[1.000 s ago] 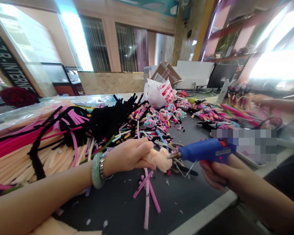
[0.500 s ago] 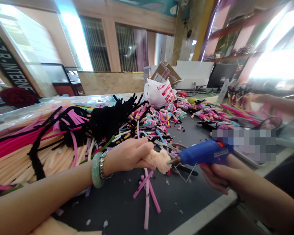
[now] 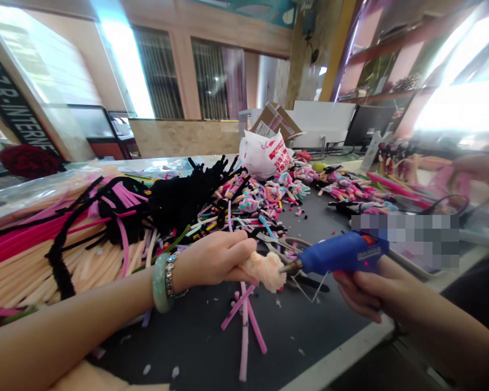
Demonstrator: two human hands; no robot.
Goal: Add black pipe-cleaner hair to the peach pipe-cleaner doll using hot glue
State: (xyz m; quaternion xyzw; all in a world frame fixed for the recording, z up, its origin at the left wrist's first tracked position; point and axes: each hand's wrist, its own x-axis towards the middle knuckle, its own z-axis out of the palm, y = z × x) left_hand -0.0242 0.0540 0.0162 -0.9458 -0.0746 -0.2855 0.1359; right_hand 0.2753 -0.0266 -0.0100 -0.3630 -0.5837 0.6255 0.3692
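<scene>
— Workroom with tall curtained windows behind, right? What's at the far end of the desk [image 3: 179, 347]?

— Yes. Well beyond the grip, a cardboard box [image 3: 276, 122] sits behind a white plastic bag [image 3: 264, 155] with red print, and a computer monitor [image 3: 369, 122] stands to their right.

— And nearer?

— Left of the grip, heaps of chenille stems [image 3: 65, 255] in peach, hot pink and black spread across the desk. Ahead of it lie piles of small colourful figures [image 3: 261, 195]. Far to the right, a co-worker's hand [image 3: 478, 168] is near more pink stems.

— What's in the grip?

— The left hand [image 3: 214, 260] curls closed around a peach chenille tuft [image 3: 264, 270], which pokes out past the fingers. The right hand [image 3: 362, 288] wraps firmly around the handle of a blue hot glue gun [image 3: 342, 254].

— Where's the nozzle [image 3: 287, 267]?

— At the tuft's right side, just beside it or touching it; I can't tell which.

— Anything right under the grip?

— Cut pink stem pieces [image 3: 244, 331] lie just below, and scissors [image 3: 277, 244] sit just behind the tuft. A jade bangle [image 3: 161, 282] circles the left wrist.
</scene>
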